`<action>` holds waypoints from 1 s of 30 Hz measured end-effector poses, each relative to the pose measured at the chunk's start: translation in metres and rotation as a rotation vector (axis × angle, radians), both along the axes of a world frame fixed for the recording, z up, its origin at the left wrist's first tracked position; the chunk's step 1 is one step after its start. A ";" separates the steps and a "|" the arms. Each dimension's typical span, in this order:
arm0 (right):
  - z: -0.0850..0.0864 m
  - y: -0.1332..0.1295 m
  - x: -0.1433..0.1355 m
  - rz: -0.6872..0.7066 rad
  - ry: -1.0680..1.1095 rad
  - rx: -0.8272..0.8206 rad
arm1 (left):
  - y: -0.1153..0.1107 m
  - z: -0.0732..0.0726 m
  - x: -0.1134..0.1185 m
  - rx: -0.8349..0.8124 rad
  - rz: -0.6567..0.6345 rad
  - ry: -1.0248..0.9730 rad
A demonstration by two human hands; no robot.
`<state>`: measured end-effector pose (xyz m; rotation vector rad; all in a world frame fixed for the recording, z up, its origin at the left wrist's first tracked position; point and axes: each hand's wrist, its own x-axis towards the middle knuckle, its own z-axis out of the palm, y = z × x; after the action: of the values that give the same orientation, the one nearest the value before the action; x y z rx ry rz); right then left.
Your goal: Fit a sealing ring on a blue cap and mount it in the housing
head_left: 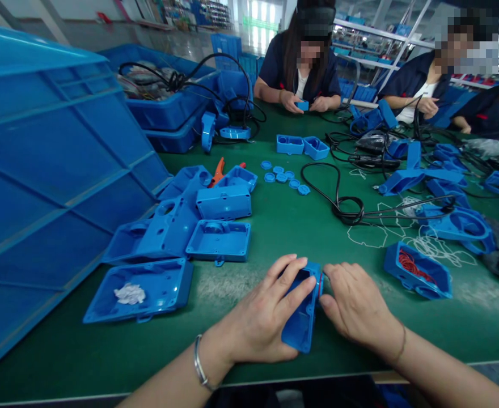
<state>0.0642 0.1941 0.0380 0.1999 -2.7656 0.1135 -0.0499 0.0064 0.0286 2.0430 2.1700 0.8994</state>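
Note:
A blue plastic box point(303, 326) stands near the table's front edge with its open side towards me. My left hand point(264, 311) is closed around it, thumb low and fingers over its top and front. On the box's right side is a round blue cap with a red ring point(321, 285), mostly covered by fingers. My right hand point(355, 306) pinches this cap between thumb and curled fingers. To the left lie more blue boxes point(219, 246), some open side up. One box point(100, 292) there holds crumpled white paper point(130, 293).
A large blue crate point(54, 158) leans at left. Several round blue caps point(281, 177) and orange-handled cutters point(218, 170) lie ahead. Black cable point(351, 212), white string point(372, 235) and a box with red rings or wire point(415, 267) are at right. Co-workers sit opposite.

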 end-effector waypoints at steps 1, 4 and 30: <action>0.001 0.000 0.000 0.002 0.000 0.020 | 0.000 0.000 0.000 0.002 0.005 -0.005; 0.002 -0.001 0.001 0.002 -0.045 0.021 | 0.001 0.001 0.000 0.010 0.015 -0.026; -0.011 -0.006 -0.022 -0.216 -0.015 -0.207 | 0.000 -0.015 -0.010 0.035 0.145 0.116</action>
<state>0.0421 0.1886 0.0265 -0.1541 -2.7448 0.3429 -0.0601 0.0062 0.0135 2.0236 2.4062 0.8571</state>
